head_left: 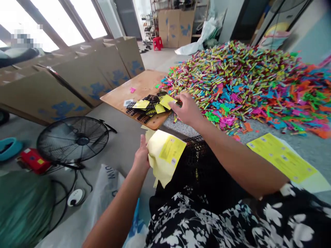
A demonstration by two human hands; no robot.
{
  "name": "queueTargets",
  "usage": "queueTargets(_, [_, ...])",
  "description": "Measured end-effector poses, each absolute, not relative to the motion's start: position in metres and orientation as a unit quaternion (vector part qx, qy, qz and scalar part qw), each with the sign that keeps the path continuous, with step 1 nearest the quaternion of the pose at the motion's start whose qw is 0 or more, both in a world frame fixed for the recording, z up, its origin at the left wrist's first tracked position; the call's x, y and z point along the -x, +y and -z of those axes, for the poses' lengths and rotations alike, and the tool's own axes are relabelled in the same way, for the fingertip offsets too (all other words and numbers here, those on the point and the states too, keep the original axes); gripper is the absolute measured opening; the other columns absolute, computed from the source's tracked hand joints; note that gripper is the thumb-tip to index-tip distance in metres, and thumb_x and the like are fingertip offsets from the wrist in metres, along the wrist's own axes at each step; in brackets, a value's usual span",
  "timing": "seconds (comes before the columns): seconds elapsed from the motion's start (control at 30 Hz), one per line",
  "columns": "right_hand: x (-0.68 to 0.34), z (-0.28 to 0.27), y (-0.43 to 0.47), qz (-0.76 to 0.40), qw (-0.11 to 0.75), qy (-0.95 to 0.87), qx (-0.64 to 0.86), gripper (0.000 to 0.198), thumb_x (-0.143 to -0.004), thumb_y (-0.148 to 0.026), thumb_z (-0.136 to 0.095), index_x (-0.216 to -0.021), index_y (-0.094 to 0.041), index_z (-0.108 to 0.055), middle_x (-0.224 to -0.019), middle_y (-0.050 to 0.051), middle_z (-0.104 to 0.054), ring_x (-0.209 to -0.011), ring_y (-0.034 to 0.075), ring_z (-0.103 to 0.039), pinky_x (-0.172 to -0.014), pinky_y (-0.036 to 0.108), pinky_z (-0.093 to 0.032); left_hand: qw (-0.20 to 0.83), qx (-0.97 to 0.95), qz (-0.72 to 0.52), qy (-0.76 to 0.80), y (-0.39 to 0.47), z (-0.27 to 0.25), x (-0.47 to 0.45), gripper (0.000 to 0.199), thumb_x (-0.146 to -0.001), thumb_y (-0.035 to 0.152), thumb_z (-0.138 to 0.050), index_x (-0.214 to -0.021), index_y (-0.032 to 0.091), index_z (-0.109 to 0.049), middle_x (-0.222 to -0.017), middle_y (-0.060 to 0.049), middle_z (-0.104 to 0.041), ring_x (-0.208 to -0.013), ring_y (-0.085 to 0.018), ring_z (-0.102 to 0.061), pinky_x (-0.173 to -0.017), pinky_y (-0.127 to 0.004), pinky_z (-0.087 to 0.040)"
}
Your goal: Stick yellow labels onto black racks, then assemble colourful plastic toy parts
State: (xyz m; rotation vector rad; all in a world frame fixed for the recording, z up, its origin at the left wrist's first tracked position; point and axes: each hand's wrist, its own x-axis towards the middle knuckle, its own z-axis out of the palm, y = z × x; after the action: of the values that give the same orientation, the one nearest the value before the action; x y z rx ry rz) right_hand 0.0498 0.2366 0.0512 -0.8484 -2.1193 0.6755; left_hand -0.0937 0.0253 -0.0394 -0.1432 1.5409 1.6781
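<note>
My left hand (142, 155) is closed on a pale, torn-edged sheet of labels (160, 143), its thumb pointing up. A printed yellow patch with a small white code shows at the sheet's right side. Farther forward, my right hand (188, 109) has its thumb and fingers bent at the edge of a yellow label (168, 102). That label lies over a loose pile of black plastic grids (144, 118) on a wooden board (119, 90). More yellow labels (141, 104) rest on the grids. A dark mesh crate (195, 151) is partly hidden below my right forearm.
A big heap of colourful plastic pieces and small tubes (227, 75) covers the stone surface at right. Near my right elbow lies another yellow label sheet (283, 156). On the left stand a floor fan (82, 140) and cardboard boxes (100, 69). A plastic sack (103, 193) lies below.
</note>
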Motion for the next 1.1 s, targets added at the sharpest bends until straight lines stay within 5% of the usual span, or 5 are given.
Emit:
queueTargets(0.23, [-0.136, -0.012, 0.144, -0.695, 0.214, -0.621, 0.294, 0.050, -0.083, -0.058, -0.084, -0.114, -0.020, -0.074, -0.119, 0.011, -0.081, -0.102, 0.029, -0.078, -0.095, 0.045, -0.063, 0.426, 0.024, -0.735, 0.527, 0.035, 0.047, 0.054, 0.063, -0.080, 0.080, -0.077, -0.095, 0.018, -0.075, -0.091, -0.009, -0.081, -0.084, -0.025, -0.079, -0.079, -0.036, -0.064])
queueTargets(0.43, [-0.190, -0.024, 0.168, -0.728, 0.117, -0.616, 0.277, 0.027, -0.080, -0.032, -0.079, -0.103, -0.017, -0.079, -0.095, 0.005, -0.083, -0.084, 0.022, -0.079, -0.076, 0.030, -0.062, 0.451, -0.205, -0.714, 0.495, 0.034, 0.024, 0.047, 0.067, -0.083, 0.075, -0.077, -0.122, 0.021, -0.076, -0.126, -0.012, -0.079, -0.122, -0.029, -0.073, -0.101, -0.038, -0.058])
queueTargets(0.7, [-0.209, -0.044, 0.169, -0.470, 0.075, -0.837, 0.271, 0.021, -0.089, -0.023, -0.067, -0.107, -0.020, -0.077, -0.096, 0.002, -0.080, -0.081, 0.020, -0.073, -0.069, 0.028, -0.055, 0.672, -0.448, -0.312, 0.500, 0.023, -0.018, 0.027, 0.053, -0.090, 0.058, -0.079, -0.124, 0.017, -0.079, -0.106, -0.011, -0.082, -0.085, -0.026, -0.076, -0.072, -0.032, -0.057])
queueTargets(0.87, [-0.203, -0.022, 0.126, -0.142, 0.352, -0.874, 0.303, 0.020, -0.101, -0.026, -0.067, -0.120, -0.021, -0.070, -0.129, 0.015, -0.072, -0.125, 0.032, -0.065, -0.112, 0.051, -0.050, 0.591, -0.411, -0.427, 0.546, 0.026, 0.004, -0.001, 0.047, -0.090, 0.055, -0.079, -0.118, 0.017, -0.078, -0.102, -0.007, -0.080, -0.084, -0.022, -0.072, -0.076, -0.032, -0.056])
queueTargets(1.1, [-0.205, 0.005, 0.107, -0.117, 0.365, -0.900, 0.206, 0.021, -0.105, -0.035, -0.068, -0.118, -0.019, -0.071, -0.119, 0.014, -0.074, -0.117, 0.031, -0.067, -0.110, 0.050, -0.052, 0.416, -0.598, -0.382, 0.569, 0.029, 0.001, -0.014, 0.015, -0.096, 0.030, -0.066, -0.098, 0.019, -0.076, -0.102, -0.003, -0.074, -0.102, -0.022, -0.066, -0.097, -0.033, -0.050])
